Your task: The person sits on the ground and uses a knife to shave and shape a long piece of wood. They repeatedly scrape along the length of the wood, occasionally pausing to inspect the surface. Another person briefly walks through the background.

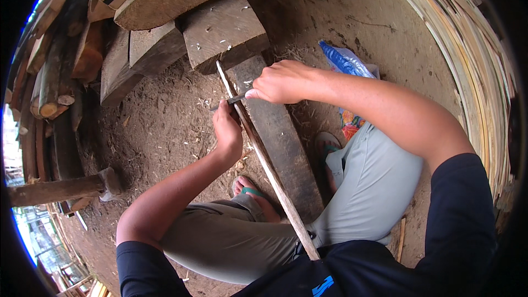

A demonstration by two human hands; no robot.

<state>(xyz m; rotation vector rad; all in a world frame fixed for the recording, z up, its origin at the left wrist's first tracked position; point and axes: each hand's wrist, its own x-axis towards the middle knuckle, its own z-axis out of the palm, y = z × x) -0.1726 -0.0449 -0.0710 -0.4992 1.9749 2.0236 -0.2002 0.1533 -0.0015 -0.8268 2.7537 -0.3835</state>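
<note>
A long, pale wooden stick (268,164) slants from my waist to the edge of a thick wooden block (223,27). Across its upper part lies a narrow dark blade (237,98), perhaps a knife or scraper; its exact kind is unclear. My right hand (281,82) is closed round the blade's right end, thumb along it. On the other side, my left hand (227,132) pinches the blade's left part beside the stick, its fingers partly hidden. Below the stick runs a dark, heavy plank (286,148), between my legs. Small pale shavings lie on block, plank and ground.
Stacked logs (52,80) and cut timber pieces (157,49) stand at the left and far left. A log post (58,190) juts in from the left edge. A blue plastic bag (344,59) lies beyond my right forearm. Many thin wooden strips (465,49) line the right side.
</note>
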